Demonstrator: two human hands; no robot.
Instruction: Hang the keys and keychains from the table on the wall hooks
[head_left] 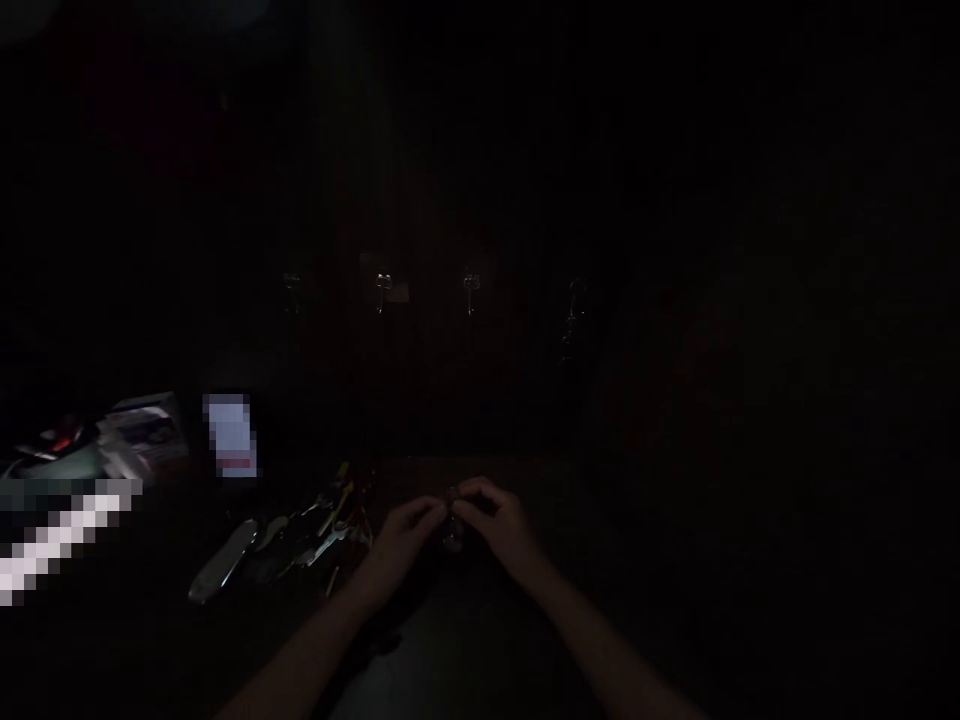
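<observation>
The scene is very dark. My left hand [415, 527] and my right hand [497, 517] meet in the middle, fingers pinched close together. Between the fingertips there is a small dark thing with faint glints, too dim to name. Just under it shows a small shiny piece [452, 543]; I cannot tell whether the two are joined. To the left of my left hand lies a loose group of glinting metal and yellow pieces [330, 535]. Beside them is a long, rounded, shiny silvery object [223, 562].
A lit, pixelated screen [231, 435] glows at the left, near a printed box or packet [154, 435]. A bright pixelated strip [60, 545] lies at the far left edge. Several metal clips or hooks [384, 290] hang in a row at the back.
</observation>
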